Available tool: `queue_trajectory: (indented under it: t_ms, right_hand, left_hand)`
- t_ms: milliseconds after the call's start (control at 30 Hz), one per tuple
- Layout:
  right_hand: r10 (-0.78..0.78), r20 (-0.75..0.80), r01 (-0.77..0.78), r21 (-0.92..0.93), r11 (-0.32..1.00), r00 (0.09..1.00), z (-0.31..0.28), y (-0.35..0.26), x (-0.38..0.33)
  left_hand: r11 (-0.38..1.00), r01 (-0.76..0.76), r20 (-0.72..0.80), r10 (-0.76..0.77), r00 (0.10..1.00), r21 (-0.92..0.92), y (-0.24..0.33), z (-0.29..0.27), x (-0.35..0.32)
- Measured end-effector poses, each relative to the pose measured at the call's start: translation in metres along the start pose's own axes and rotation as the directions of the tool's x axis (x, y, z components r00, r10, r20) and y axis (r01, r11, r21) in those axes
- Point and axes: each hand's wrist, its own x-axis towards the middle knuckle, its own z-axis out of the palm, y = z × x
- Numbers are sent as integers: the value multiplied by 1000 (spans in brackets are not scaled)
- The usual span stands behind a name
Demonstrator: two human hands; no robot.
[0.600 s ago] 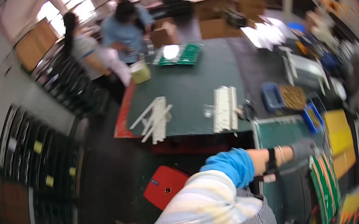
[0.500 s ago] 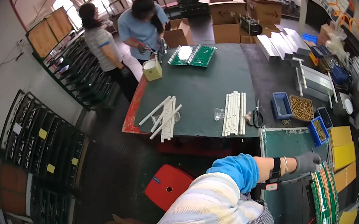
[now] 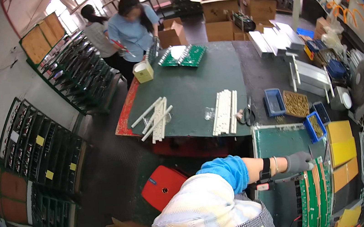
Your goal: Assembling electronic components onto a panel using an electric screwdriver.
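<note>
My left hand (image 3: 299,162), in a grey glove, reaches in from the lower middle. Its fingers are bent together at the far end of a green circuit board (image 3: 311,202) with long copper-coloured strips. What lies between the fingertips is too small to make out. A black band (image 3: 266,168) wraps the forearm above the wrist. Below the wrist is a dark bar with a red and white end (image 3: 263,187). My right hand is out of view.
Blue bins (image 3: 314,127) and a tray of brass-coloured parts (image 3: 296,103) stand beyond my hand. White strips (image 3: 224,112), scissors (image 3: 248,113) and green boards (image 3: 182,57) lie on the table (image 3: 188,89). Yellow boxes (image 3: 341,144) stand right. A co-worker (image 3: 131,33) works at the far side.
The view has swung slightly, shifting the scene left. My left hand stays at the board's far end, and more of the board shows. The co-worker's head is raised.
</note>
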Motion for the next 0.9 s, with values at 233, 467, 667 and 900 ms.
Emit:
queue_trajectory:
  t_ms: [233, 467, 667, 900]
  right_hand:
    - [-148, -182, 193, 263, 945, 972, 64, -124, -56]
    - [-157, -336, 115, -141, 983, 929, 60, -128, -67]
    - [-256, -306, 214, -165, 963, 917, 57, -119, -67]
    - [-396, -348, 341, -210, 916, 850, 62, -101, -64]
  left_hand:
    - [965, 146, 154, -114, 981, -219, -9, -20, -3]
    - [976, 174, 197, -146, 969, -133, 8, 16, 23]
    - [974, 213, 116, -204, 972, -70, 8, 9, 21]
    - [982, 167, 87, -174, 981, 86, 13, 18, 13]
